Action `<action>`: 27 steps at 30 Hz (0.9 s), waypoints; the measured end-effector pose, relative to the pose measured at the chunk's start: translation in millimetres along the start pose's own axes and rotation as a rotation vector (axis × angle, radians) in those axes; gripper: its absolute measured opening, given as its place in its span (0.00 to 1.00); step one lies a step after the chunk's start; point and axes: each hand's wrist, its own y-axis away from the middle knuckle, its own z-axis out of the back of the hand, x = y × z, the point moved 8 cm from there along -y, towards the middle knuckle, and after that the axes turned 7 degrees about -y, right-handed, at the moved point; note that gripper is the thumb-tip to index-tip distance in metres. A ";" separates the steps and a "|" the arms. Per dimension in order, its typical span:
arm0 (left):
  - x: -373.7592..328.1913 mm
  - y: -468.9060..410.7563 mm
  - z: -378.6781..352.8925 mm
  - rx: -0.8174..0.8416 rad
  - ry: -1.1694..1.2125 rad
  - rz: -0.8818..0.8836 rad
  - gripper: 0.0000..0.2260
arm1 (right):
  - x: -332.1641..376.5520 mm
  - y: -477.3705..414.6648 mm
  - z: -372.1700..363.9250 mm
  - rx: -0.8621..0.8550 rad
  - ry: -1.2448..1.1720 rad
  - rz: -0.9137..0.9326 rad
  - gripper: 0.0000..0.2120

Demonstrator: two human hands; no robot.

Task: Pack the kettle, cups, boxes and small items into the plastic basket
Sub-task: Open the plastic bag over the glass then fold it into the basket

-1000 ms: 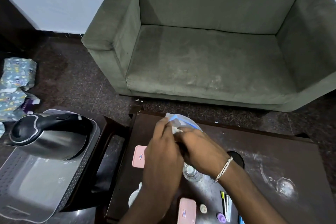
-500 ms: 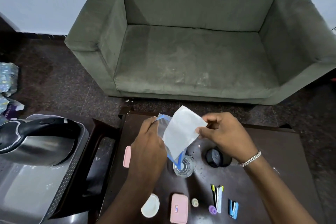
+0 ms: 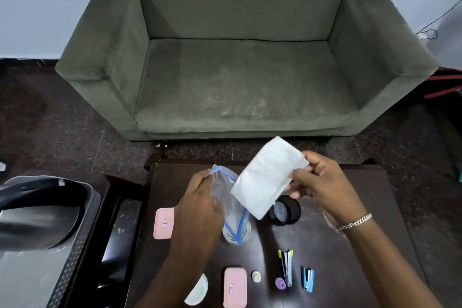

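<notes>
My left hand [image 3: 200,207] grips a clear zip bag with a blue seal [image 3: 228,197] above the dark table [image 3: 350,245]. My right hand [image 3: 322,187] pinches a folded white tissue [image 3: 267,177], held just outside the bag's mouth. On the table lie two pink boxes [image 3: 163,223] [image 3: 235,287], a glass cup [image 3: 237,234] under the bag, a black round jar [image 3: 285,210], a white lid [image 3: 198,291], a nail clipper [image 3: 287,266], a blue stapler [image 3: 307,278] and small caps [image 3: 280,283]. The steel kettle [image 3: 37,215] lies in the grey plastic basket [image 3: 67,267] at left.
A green sofa [image 3: 240,70] stands beyond the table on a dark speckled floor. The basket rests on a dark stool [image 3: 117,232] left of the table. A black cable hangs at the far right wall.
The tissue has come fully out of the bag and risen to the right with my right hand. My left hand keeps the bag. The view has shifted right.
</notes>
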 end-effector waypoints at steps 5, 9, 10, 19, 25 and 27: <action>-14.9 0.0 -12.0 0.037 0.015 -0.059 0.23 | -0.1 4.8 15.9 0.026 0.015 0.114 0.38; -22.8 -2.7 -20.6 0.038 0.007 -0.068 0.22 | 1.3 12.4 24.5 0.050 0.027 0.200 0.31; -24.6 -3.2 -23.0 0.040 0.006 -0.072 0.22 | 0.8 14.7 28.6 0.043 0.037 0.206 0.27; -34.4 -3.6 -38.8 0.065 -0.025 -0.111 0.22 | 5.4 24.4 73.1 -0.254 0.209 0.291 0.06; -33.5 -5.5 -42.4 0.069 -0.043 -0.117 0.22 | -16.4 17.5 99.3 -0.280 0.250 0.178 0.37; -32.2 -4.5 -42.7 0.069 -0.043 -0.121 0.22 | -27.9 15.3 103.8 -0.268 0.237 0.137 0.28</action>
